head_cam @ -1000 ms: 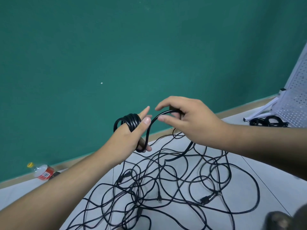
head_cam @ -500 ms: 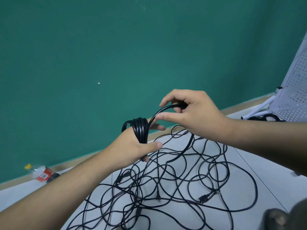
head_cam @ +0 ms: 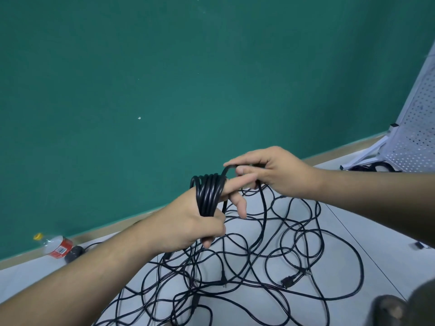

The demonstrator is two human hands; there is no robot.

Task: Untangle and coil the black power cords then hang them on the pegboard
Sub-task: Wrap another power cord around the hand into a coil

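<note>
— Where is the coil [head_cam: 208, 194]?
— At the centre of the frame, wound in several turns round the left hand [head_cam: 188, 222]. The thumb curls over it, and two fingers poke out.
— And the right hand [head_cam: 275, 170]?
— Just to the right. Its thumb and forefinger pinch the free strand [head_cam: 264, 208], which drops into the tangle of black cords [head_cam: 235, 282] on the floor [head_cam: 381, 267]. The pegboard [head_cam: 414, 128] leans at the right edge.
</note>
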